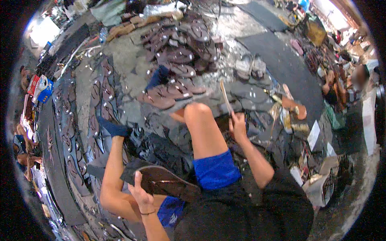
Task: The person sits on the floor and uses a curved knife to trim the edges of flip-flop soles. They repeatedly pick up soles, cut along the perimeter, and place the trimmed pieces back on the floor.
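Note:
My left hand (141,197) is at the left end of a dark brown sandal (171,181) lying over my lap. One finger shows along its edge; the others seem to be under the sole, partly hidden. A grey flat sheet (130,170) sticks out beside it. In my right hand (238,125), raised beyond my right knee, is a long thin pale tool (224,94) pointing up and away. My fingers are wrapped round its lower end; whether it is a brush or a blade I cannot make out.
Ahead lies a heap of brown sandals (181,44). Rows of dark sandals (105,86) stretch along the left. A pair of grey shoes (250,66) stands ahead to the right. Scraps and bottles (286,119) lie at my right. Another person (26,146) sits at the far left.

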The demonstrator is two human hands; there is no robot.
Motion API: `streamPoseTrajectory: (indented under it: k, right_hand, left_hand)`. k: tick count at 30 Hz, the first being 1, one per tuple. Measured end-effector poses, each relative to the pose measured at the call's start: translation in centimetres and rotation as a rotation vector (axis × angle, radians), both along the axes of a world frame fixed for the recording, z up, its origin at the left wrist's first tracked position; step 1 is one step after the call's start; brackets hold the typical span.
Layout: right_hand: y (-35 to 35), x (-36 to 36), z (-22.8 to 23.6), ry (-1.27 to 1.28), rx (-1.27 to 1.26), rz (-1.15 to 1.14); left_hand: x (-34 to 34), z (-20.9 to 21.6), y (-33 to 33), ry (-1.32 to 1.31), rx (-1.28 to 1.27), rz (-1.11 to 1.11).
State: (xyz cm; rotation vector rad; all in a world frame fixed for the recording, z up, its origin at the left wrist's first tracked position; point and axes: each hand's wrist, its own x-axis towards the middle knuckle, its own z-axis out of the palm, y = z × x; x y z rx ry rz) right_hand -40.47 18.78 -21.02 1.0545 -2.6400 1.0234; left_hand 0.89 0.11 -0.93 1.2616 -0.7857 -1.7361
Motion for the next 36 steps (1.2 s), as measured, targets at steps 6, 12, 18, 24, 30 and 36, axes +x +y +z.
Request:
streamPoseTrajectory:
  k: [6, 12, 18, 24, 30, 36]
  right_hand:
    - [-3.0, 5.4, 0.7, 0.121, 0.213, 0.033]
    - [1.0, 8.4, -3.3, -0.625, -0.064, 0.105]
    - [-3.6, -0.2, 1.1, 0.149, 0.243, -0.074]
    - [2.8, 7.9, 2.8, -0.096, 0.214, 0.221]
    - [2.1, 14.2, 23.8, -1.154, -0.48, 0.116]
    - [-1.7, 22.2, 22.9, -0.667, -0.092, 0.752]
  left_hand:
    - [2.5, -0.3, 0.0, 0.012, 0.002, 0.069]
    - [2.1, 0.2, 0.4, -0.094, -0.055, 0.145]
    - [1.0, 0.2, 1.2, -0.07, -0.05, 0.062]
    - [0.1, -0.8, 1.4, -0.135, -0.167, 0.087]
    - [3.5, 5.0, -2.7, -0.011, -0.255, 0.223]
    - [8.5, 9.6, -2.1, -0.117, -0.309, 0.218]
